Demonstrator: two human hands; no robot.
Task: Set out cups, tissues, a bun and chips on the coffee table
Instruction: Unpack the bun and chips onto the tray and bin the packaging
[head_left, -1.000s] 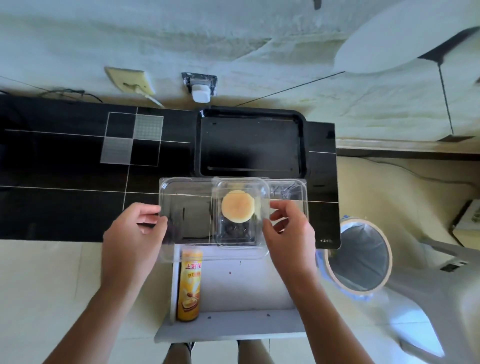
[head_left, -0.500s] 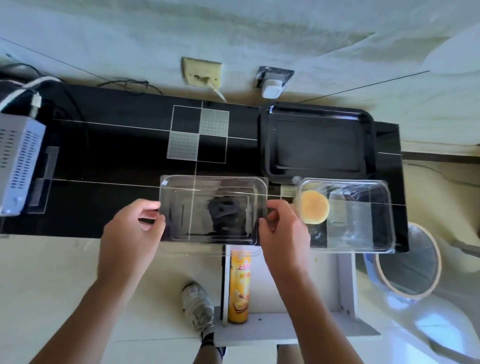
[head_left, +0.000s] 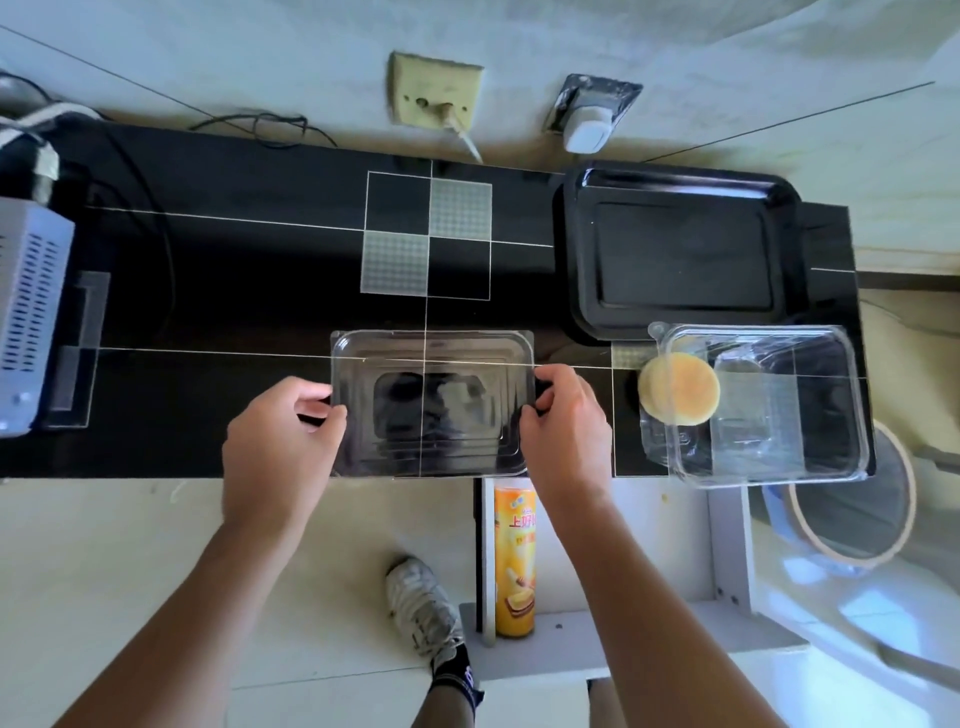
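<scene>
Head view, looking down: the black glossy worktop (head_left: 234, 322) runs across the frame against a pale wall. Both hands grip one clear plastic tray (head_left: 432, 402) that sits at the near edge of the worktop; the left hand (head_left: 280, 447) pinches its left rim, fingers curled closed over the edge, and the right hand (head_left: 566, 431) pinches its right rim the same way. The tray looks empty, the worktop's white grid lines showing through it. To the right, apart from the tray, lies a second clear plastic container (head_left: 779, 410), with the bun (head_left: 678, 388) at its left end; whether the bun rests inside it or under a lid, I cannot tell. Just behind that container, touching or nearly so, sits a black tray (head_left: 680, 249), nothing on it. The chips can (head_left: 514, 561), yellow and orange, stands on a low grey shelf (head_left: 597, 649) below the worktop's near edge, between the forearms. A grey perforated device (head_left: 28, 312) occupies the far left end of the worktop. A round bin (head_left: 852, 493) stands on the floor at right. One shoe (head_left: 423, 608) shows on the floor beside the shelf. No cups or tissues in view.
</scene>
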